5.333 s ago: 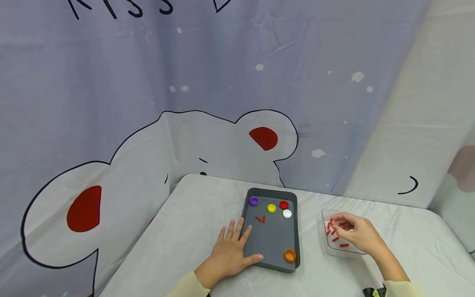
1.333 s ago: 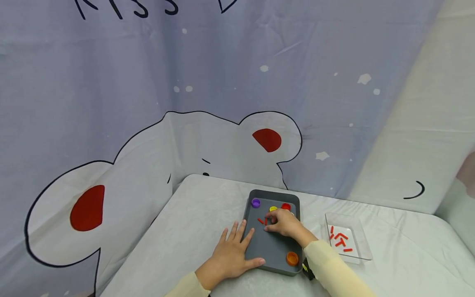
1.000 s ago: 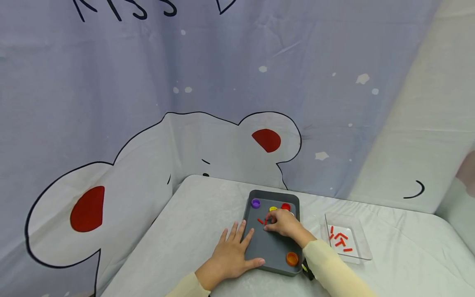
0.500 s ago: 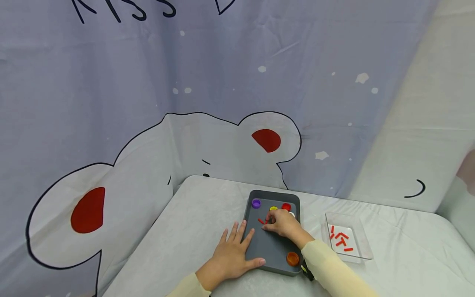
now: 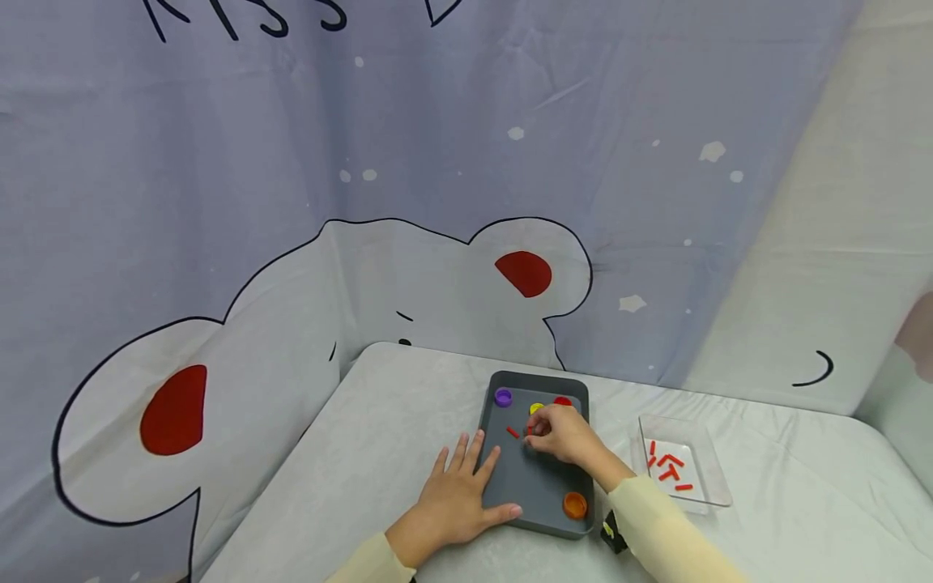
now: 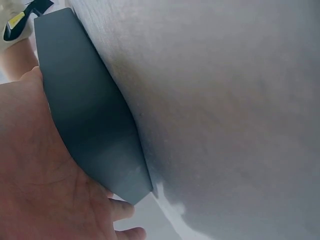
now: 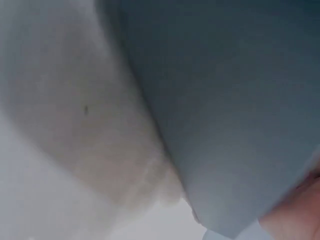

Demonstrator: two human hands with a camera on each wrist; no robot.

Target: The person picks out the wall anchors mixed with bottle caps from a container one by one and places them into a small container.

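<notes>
In the head view my left hand lies with fingers spread over the left edge of a grey tray; its palm shows against the tray's side in the left wrist view. Over the tray's middle, my right hand pinches a small red stick between thumb and fingertips. Another red stick lies just to its left. A purple cap, a partly covered yellow cap, a red cap and an orange cap are in the tray. The right hand hides the white cap.
Right of the tray stands a clear plastic box with several red sticks in it. White cloth covers the table, and a printed curtain hangs behind it.
My right hand has gone from the clear box to the tray. In the last half second it has shifted slightly right and up, with the red stick at its fingertips. The left hand has stayed put.
</notes>
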